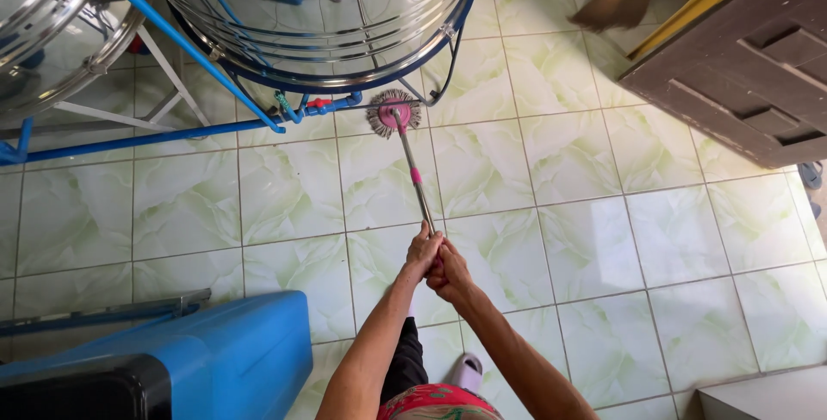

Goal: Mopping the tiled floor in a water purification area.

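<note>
Pink-headed mop (394,113) rested on the tiled floor (568,213) just under the steel tank (319,15) — both hands, left hand (422,252) and right hand (449,273), were closed tight round its handle end. Pushed further, the fringe could likely snag the blue pipe (172,136) beside it.

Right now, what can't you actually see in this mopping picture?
Head view only:
- Mop handle's top end: hidden inside left hand and right hand.
- Steel tank: top cut off by the frame's upper edge.
- Broom: blurred, handle cut off.
- Feet: one hidden by the person's body.
</note>
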